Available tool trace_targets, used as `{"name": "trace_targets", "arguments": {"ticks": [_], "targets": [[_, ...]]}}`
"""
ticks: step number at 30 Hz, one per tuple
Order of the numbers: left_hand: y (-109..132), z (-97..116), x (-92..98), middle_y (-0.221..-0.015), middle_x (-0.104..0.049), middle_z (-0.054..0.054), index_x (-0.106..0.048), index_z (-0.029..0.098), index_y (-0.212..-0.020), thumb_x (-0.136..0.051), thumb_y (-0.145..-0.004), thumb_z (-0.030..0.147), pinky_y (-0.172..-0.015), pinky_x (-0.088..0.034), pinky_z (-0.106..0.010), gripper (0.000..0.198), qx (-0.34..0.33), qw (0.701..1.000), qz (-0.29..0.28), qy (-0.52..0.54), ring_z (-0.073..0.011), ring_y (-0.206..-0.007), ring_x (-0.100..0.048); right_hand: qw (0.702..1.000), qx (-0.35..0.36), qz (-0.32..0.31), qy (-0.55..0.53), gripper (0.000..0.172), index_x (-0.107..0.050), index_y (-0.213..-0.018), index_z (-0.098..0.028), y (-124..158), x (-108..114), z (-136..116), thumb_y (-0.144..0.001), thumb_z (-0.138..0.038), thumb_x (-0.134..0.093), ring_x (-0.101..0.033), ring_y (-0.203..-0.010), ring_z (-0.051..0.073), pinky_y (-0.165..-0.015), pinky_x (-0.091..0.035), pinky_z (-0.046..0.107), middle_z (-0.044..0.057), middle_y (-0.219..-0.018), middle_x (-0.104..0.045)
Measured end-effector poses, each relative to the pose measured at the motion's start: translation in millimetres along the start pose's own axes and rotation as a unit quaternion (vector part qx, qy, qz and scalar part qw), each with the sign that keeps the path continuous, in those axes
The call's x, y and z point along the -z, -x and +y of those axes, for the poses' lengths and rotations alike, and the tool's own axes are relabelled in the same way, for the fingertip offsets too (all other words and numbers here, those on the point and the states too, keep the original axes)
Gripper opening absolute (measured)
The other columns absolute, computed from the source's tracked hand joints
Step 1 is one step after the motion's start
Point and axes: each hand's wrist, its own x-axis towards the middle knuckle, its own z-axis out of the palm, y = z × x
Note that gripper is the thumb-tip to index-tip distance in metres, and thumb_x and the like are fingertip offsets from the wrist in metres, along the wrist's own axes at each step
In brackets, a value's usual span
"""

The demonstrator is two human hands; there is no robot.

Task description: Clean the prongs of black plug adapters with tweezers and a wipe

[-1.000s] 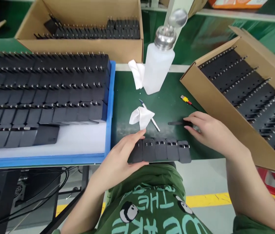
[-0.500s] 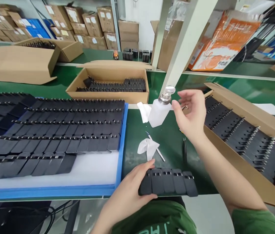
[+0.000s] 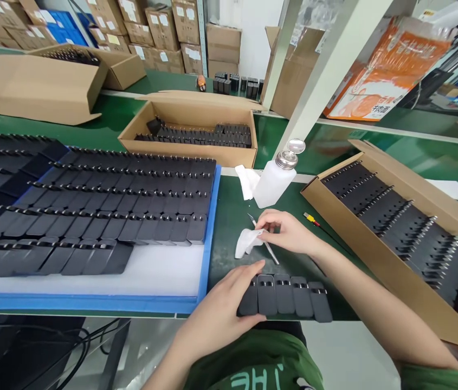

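Observation:
A short row of black plug adapters point(image 3: 284, 295) with metal prongs lies at the table's front edge. My left hand point(image 3: 229, 300) grips the left end of this row, thumb at the near side and fingers at the far side. My right hand point(image 3: 288, 232) pinches the corner of a crumpled white wipe point(image 3: 248, 242) just beyond the row. Under the right fingers a thin silver craft knife point(image 3: 270, 252) lies on the green tabletop, partly covered. A white pump bottle point(image 3: 274, 183) with its metal lid flipped up stands farther back, beside another folded white wipe point(image 3: 247, 181).
On the left, a blue-edged tray point(image 3: 203, 271) holds many rows of black adapters over white foam. To the right is an open carton point(image 3: 350, 238) of similar pieces, with a yellow-tipped cable point(image 3: 312, 219) beside it. Another carton point(image 3: 192, 151) and a pale post point(image 3: 326, 70) stand behind.
My right hand has come down from beside the bottle to the crumpled wipe and taken hold of its corner. The left hand stays on the adapters. The camera view has shifted slightly.

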Motion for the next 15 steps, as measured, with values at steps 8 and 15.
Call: {"name": "trace_targets", "arguments": {"ticks": [8, 15], "targets": [[0.3, -2.8, -1.6, -0.159, -0.044, -0.001, -0.028, 0.045, -0.155, -0.069, -0.087, 0.025, -0.115, -0.047, -0.051, 0.082, 0.014, 1.000, -0.004, -0.004, -0.0279, -0.143, -0.048, 0.975, -0.031, 0.095, -0.199, 0.028, -0.047, -0.081, -0.022, 15.5, 32.8, -12.0, -0.078, -0.041, -0.067, -0.060, -0.057, 0.014, -0.053, -0.052, 0.028, 0.001, -0.073, -0.062], [-1.3, -5.0, -3.3, -0.156, -0.048, -0.004, -0.032, 0.042, -0.154, -0.072, -0.083, 0.020, -0.111, -0.050, -0.052, 0.085, 0.010, 1.000, 0.000, -0.011, -0.0312, -0.140, -0.052, 0.911, 0.103, 0.394, 0.070, 0.021, -0.067, -0.106, -0.025, -0.5, 89.4, -42.9, -0.087, -0.023, -0.060, -0.066, -0.090, 0.020, -0.080, -0.056, 0.035, 0.006, -0.106, -0.070]]}}
